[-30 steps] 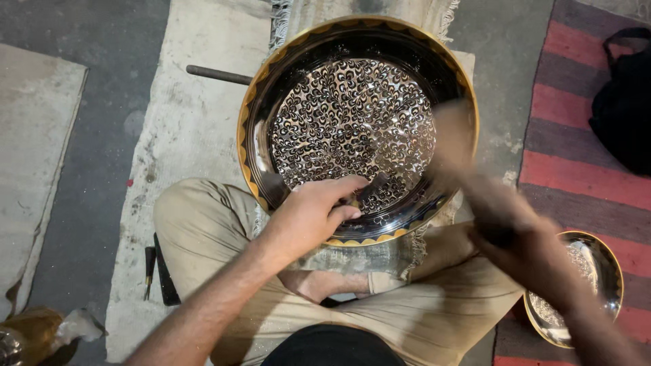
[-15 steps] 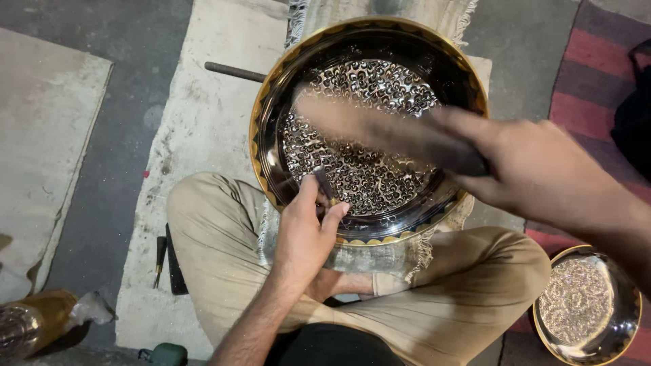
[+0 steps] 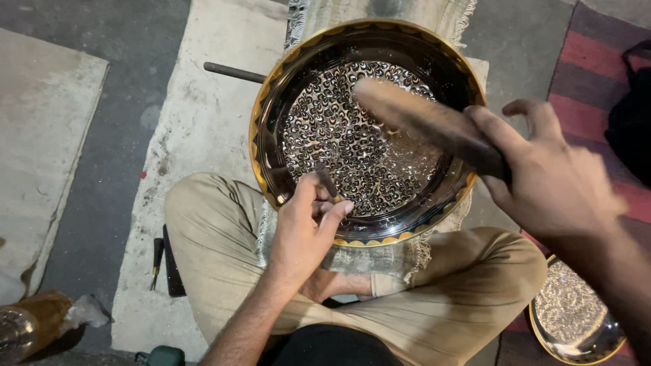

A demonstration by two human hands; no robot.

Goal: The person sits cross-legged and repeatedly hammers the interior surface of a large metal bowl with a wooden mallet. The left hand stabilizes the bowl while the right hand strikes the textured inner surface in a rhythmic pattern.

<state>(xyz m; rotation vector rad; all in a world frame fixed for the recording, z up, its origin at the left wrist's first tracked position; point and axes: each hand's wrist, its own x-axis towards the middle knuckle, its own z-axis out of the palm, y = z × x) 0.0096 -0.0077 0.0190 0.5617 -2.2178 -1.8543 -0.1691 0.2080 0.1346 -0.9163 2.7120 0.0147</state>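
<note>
A large round metal tray (image 3: 271,102) with a gold rim and a dense black-and-silver engraved pattern rests tilted on my crossed legs. My left hand (image 3: 305,227) sits at its near rim, fingers pinched on a small dark chisel-like tool (image 3: 327,183) that stands on the pattern. My right hand (image 3: 549,169) grips a blurred wooden mallet (image 3: 420,122), raised over the tray's centre right, above the small tool.
A dark metal rod (image 3: 234,71) lies on the pale mat (image 3: 196,142) behind the tray. Small dark tools (image 3: 166,261) lie by my left knee. A smaller engraved plate (image 3: 576,315) sits at right on a red striped rug (image 3: 590,74). A black bag (image 3: 634,115) is at far right.
My right hand has swung the mallet from the right side to above the tray. My left hand has closed on the small tool at the near rim.
</note>
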